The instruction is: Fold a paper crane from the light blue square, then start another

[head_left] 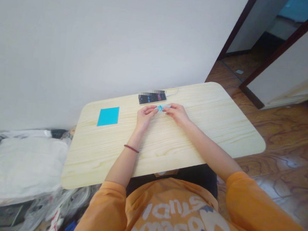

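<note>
Hands nearly closed: my left hand (145,117) and right hand (175,114) pinch folded blue paper (161,108) between them; even pressure keeps creases sharp; phone (152,99) just behind.

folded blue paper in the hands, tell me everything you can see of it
The folded blue paper is small and pale blue, creased into a narrow, pointed shape; its exact form is too small to tell. The person's left hand and right hand pinch it from either side with their fingertips, over the wooden table, just in front of the phone.
</note>
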Tool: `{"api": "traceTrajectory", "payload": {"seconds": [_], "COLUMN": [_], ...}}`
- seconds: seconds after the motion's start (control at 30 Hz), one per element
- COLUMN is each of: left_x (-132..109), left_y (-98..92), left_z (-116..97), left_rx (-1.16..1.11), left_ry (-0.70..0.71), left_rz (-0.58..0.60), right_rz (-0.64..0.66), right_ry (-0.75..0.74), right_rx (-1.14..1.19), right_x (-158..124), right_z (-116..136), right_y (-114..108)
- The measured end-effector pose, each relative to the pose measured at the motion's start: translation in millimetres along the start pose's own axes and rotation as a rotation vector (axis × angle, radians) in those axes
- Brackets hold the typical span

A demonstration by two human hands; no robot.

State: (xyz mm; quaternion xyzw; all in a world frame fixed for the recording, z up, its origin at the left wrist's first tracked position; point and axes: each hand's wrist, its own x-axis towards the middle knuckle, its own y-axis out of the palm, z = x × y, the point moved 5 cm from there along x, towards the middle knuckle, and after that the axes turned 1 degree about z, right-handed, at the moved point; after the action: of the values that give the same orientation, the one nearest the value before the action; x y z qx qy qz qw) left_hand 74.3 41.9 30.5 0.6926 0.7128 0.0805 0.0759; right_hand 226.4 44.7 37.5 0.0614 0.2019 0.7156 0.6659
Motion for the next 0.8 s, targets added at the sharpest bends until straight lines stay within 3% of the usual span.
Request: {"api": "traceTrajectory", "payload": {"seconds": [0.23,0.53,0.8], "left_x": [3.2,2.7,-0.5], "left_y": [-2.1,-0.2,0.6], "left_z": [-0.6,-1.6,-3.3], "left_rx": [-0.062,-0.181,-0.195], "left_ry": [-0.092,-0.186,-0.212], "left_rz": [0.085,0.107,0.085], "right_rz": [0.055,0.085,0.084], "right_ry": [0.171,0.407,0.327], "right_rx": [0.158,0.363,0.326], "right_x": [3.6,1.3,0.5], "right_z": [-8.4,-13.4,-6.3], "right_y": [1.7,6.9,4.8]}}
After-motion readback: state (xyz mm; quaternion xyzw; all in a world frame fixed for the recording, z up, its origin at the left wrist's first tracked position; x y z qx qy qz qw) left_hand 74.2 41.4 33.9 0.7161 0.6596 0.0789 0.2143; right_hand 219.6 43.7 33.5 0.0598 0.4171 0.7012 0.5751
